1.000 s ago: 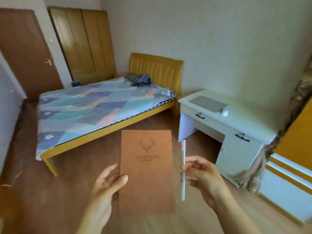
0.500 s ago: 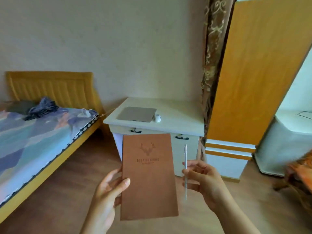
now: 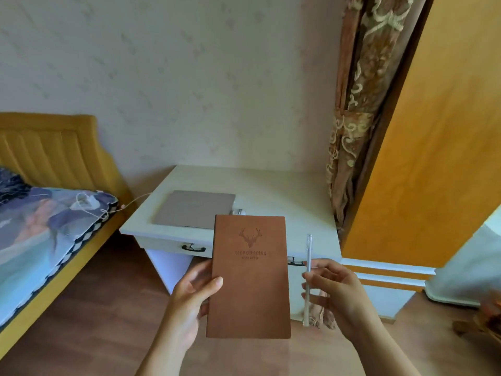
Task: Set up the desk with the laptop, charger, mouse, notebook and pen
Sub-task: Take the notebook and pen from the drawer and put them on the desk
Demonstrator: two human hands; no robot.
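Since the earlier frame the desk (image 3: 271,185) has grown larger and shifted toward the centre of the view, the bed (image 3: 40,226) has slid further off to the left, and my hands with their loads have kept the same pose.

My left hand (image 3: 193,291) grips the notebook (image 3: 249,275) by its left edge: thumb across the brown cover, fingers behind it. The notebook is held upright in the air, long axis running near to far, cover facing me, and it hides part of the desk's near edge.

My right hand (image 3: 333,289) pinches the pen (image 3: 307,278) between thumb and fingers around the lower half of the barrel. The pen stands nearly vertical, just right of the notebook and not touching it.

On the desk, the closed laptop (image 3: 193,208) lies at left of centre. The mouse (image 3: 238,212) sits just beside the laptop's right edge, its near part hidden by the notebook. A thin cable (image 3: 135,200) runs from the bed toward the desk's left side; I cannot tell whether it is the charger.

Controlling relation: the bare desk surface lies beyond and slightly right of both hands, to the right of the mouse. In my judgement the right hand is nearer that area, so the pen can go down there, with the notebook laid flat beside it. Both items remain to be placed.
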